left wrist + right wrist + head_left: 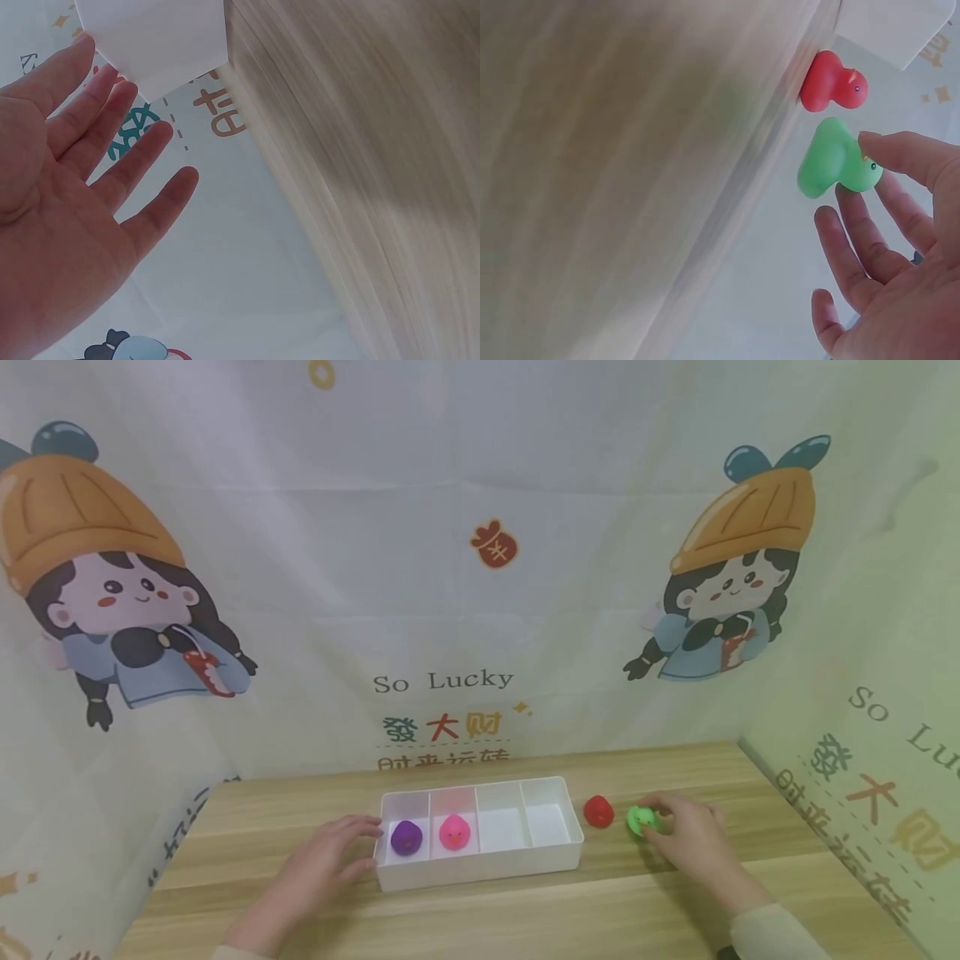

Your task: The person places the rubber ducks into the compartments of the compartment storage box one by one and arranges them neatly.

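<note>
My right hand (686, 835) pinches a green rubber duck (642, 820) by its head between thumb and fingers, close over the table. In the right wrist view the thumb lies on one side of the duck's head (866, 171), with the other fingers spread below. A red rubber duck (598, 811) sits just left of it, beside a white divided box (480, 865). Relaxed fingers of my left hand (322, 860) rest at the box's left end. Inside the box, a purple duck (407, 837) occupies the leftmost compartment and a pink duck (454, 832) the one beside it.
The two right-hand compartments (546, 825) of the box show bare white floors. Wood-grain table (495, 918) runs beneath everything. A printed cloth (585, 635) with cartoon figures and lettering hangs behind and along both sides.
</note>
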The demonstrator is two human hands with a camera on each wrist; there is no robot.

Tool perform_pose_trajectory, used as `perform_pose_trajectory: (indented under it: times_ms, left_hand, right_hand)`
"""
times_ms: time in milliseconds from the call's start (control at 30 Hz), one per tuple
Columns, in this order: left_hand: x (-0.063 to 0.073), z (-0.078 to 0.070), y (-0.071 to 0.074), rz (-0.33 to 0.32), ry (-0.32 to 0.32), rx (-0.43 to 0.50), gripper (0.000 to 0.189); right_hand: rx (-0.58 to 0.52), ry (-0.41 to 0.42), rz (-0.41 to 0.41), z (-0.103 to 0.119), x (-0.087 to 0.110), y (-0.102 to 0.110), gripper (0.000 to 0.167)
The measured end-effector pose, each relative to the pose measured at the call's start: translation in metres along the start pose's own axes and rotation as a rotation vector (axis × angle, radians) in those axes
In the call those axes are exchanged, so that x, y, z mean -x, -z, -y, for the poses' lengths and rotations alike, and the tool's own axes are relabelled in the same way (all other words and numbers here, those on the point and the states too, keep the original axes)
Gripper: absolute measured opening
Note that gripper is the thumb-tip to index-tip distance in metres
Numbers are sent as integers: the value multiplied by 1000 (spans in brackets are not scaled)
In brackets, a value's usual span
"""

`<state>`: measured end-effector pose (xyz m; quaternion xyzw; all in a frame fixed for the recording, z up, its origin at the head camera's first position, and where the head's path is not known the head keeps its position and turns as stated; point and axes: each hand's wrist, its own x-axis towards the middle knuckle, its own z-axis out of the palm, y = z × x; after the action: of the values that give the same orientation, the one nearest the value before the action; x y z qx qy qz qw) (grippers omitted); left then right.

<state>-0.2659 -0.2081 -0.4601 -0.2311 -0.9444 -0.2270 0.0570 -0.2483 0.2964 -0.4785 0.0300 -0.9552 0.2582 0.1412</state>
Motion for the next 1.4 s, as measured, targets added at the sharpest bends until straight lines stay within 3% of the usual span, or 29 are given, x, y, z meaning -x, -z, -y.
perform_pose_trajectory:
  times_ms: [733,1400]
  left_hand:
    - [-1,-1,-5,4,5,-11,39]
    - [-1,-2,1,10,10,-17,40]
  right_hand:
    - [-42,53,-63,12,-3,6,32]
    - [-53,87,-92,35,-14,1,32]
